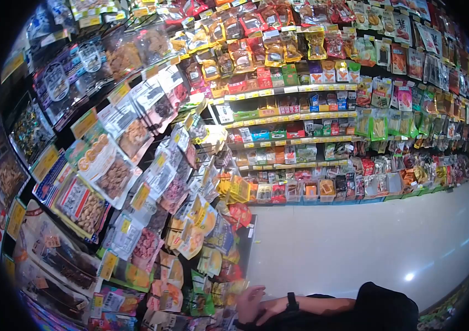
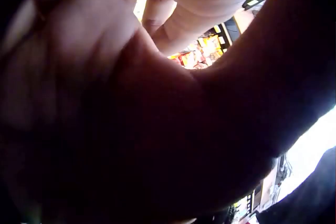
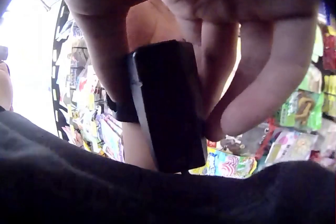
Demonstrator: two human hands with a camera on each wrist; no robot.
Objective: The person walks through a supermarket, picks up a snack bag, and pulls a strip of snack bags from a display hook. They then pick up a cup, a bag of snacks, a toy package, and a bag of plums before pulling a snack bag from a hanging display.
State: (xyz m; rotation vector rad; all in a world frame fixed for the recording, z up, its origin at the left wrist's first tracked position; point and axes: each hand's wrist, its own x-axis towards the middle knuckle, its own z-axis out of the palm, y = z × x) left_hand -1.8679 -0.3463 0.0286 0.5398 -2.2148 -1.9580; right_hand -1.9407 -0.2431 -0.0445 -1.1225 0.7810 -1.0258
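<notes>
Near the bottom edge of the head view, the left hand (image 1: pixel 249 302) and right hand (image 1: pixel 271 310) are together, the right lying at the left wrist. Seen from the right wrist, the right hand (image 3: pixel 241 40) pinches a black box-shaped device (image 3: pixel 169 106) strapped on the other wrist, thumb on one side and fingers on the other. The left hand (image 2: pixel 100 29) shows its palm and loosely bent fingers in the left wrist view, holding nothing visible; a dark shape hides much of that view. A black band (image 1: pixel 292 301) sits on the right wrist.
Hanging snack packets (image 1: pixel 116 174) fill racks on the left, close to the hands. Tiered shelves (image 1: pixel 289 118) with packets and boxes run across the back and right. A pale shiny floor (image 1: pixel 356 243) spreads between the racks. Dark sleeves (image 1: pixel 386 309) cover the arms.
</notes>
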